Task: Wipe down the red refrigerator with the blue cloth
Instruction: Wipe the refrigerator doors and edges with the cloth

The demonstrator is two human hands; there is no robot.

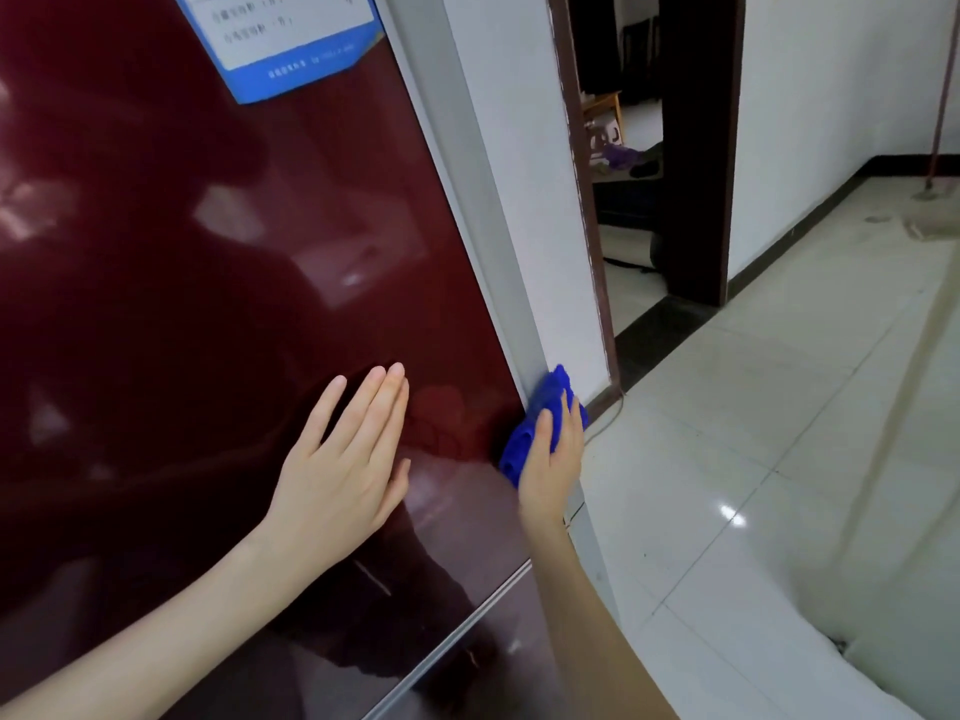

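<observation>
We stand at the red refrigerator [182, 304] and wipe its right edge. Our left hand [345, 462] lies flat, fingers together, on the door. Our right hand [550, 459] presses the blue cloth [540, 413] there; next, probably a downward stroke.

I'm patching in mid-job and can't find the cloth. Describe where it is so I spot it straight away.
Start from the big glossy red fridge door filling the left of the view and follow its grey right edge downward. The cloth is pressed against that edge under the right hand, while the left hand lies flat on the door. It is the only bright blue, bunched fabric there.
</observation>
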